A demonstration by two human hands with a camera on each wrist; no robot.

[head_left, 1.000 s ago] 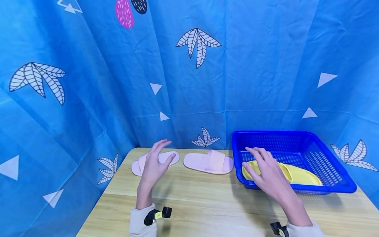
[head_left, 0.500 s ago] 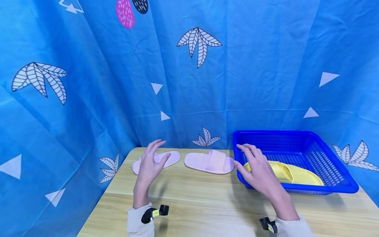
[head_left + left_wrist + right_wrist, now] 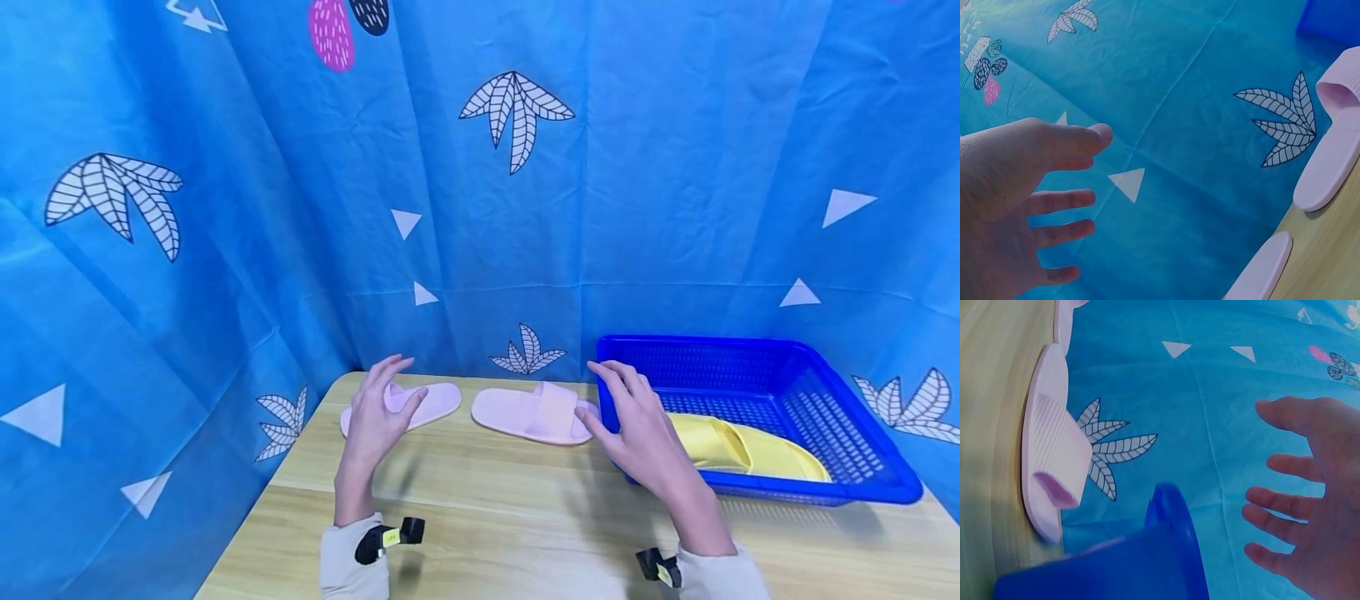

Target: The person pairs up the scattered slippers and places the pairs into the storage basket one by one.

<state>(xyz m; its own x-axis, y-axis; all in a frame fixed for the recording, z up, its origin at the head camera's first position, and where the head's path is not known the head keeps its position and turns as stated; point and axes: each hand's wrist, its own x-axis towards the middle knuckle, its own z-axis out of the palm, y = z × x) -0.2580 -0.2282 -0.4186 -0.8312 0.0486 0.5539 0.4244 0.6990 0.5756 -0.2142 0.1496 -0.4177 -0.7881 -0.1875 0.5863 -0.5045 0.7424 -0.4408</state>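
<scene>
Two pink slippers lie apart on the wooden table. In the head view my left hand [image 3: 377, 421] hovers in front of the left pink slipper [image 3: 435, 403] and hides part of it; its fingers are relaxed and hold nothing. The right pink slipper [image 3: 510, 409] lies beside the basket, its strap toward the right. My right hand [image 3: 641, 433] is held above the left end of the blue basket [image 3: 873, 467], fingers loosely spread, nothing in them. Inside the basket lies a yellow slipper [image 3: 780, 454], partly hidden behind that hand. Both wrist views show the hands in the air, touching nothing.
The wooden table [image 3: 480, 517] runs up to a blue patterned curtain [image 3: 510, 225] at the back, which also hangs along the left side. The basket takes up the table's right back part, and its raised rim stands above the tabletop.
My right hand has moved left, from over the yellow slipper toward the basket's left edge. My left hand has shifted slightly left. The slippers and basket have stayed in place.
</scene>
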